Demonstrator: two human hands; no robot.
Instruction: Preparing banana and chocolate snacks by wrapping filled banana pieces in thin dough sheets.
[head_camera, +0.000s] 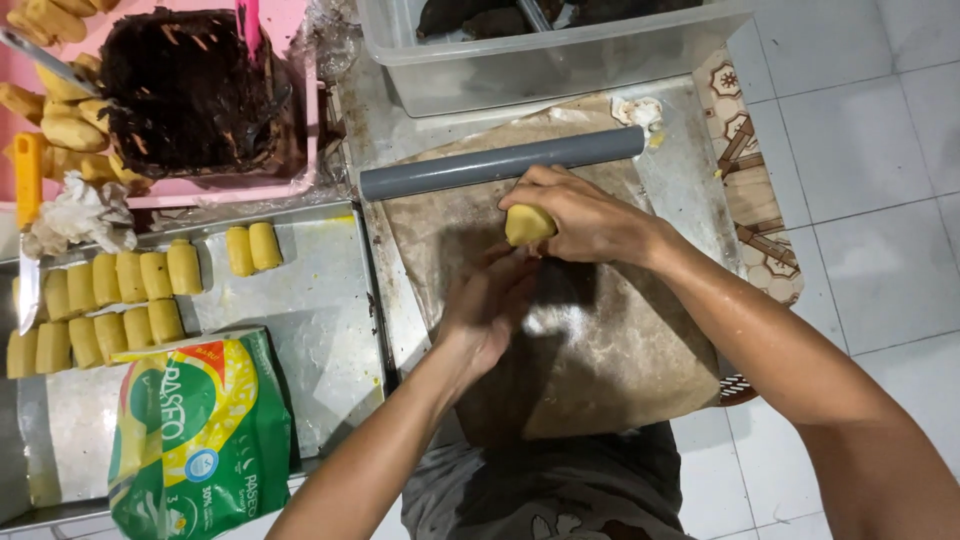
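I see my right hand (585, 215) curled around a yellow dough piece (528, 224), its grip pinching the lump between thumb and fingers. My left hand (488, 305) sits just below, fingers half spread and touching the lump's underside rather than clamping anything. Both hover over the brown paper sheet (600, 350) on the metal tabletop (680, 170), near its far edge, just in front of the grey pipe roller (500, 162).

My guess at the risks: the dough looks soft, so too hard a squeeze could dent or tear it; the roller lies touching my right knuckles and, being round, might roll off toward the far edge if nudged.

Containers: the pink tub (300, 120) at the far left holds a dark brown chocolate-like mass (190, 90) and pale yellow pieces beside it. The clear plastic bin (560, 60) at the far edge holds dark lumps I cannot identify. The steel tray (310, 310) on the left carries rows of finished yellow rolls (110, 300) and a green-yellow tissue pack (200, 430) at its near edge.
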